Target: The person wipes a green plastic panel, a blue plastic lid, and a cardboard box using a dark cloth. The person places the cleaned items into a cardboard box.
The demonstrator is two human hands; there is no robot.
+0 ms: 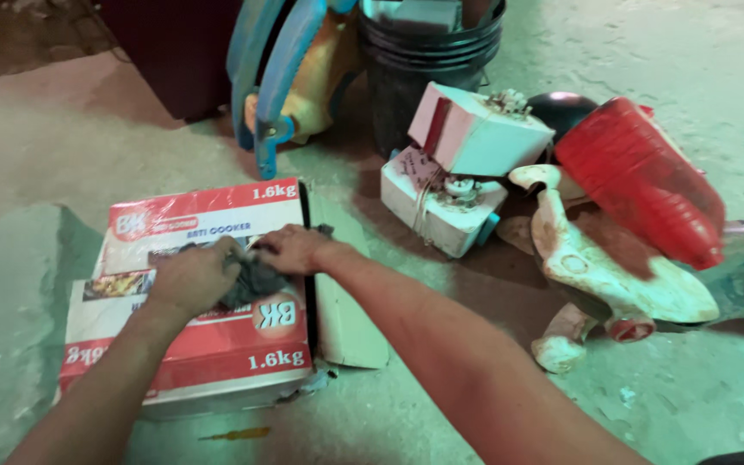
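A red and white cardboard box (217, 344) lies flat on the concrete floor in front of me. A dark crumpled cloth (256, 282) rests on top of it. My left hand (191, 277) presses down on the cloth's left side with its fingers curled. My right hand (296, 248) grips the cloth's upper right edge. Both forearms reach in from the bottom of the view.
Two white boxes (467, 164) tied with string are stacked behind the cardboard box. A red and white toy ride-on (622, 224) lies tipped at the right. Stacked black buckets (428, 52) and a blue frame (269, 77) stand at the back. A small yellow tool (236, 434) lies near the box.
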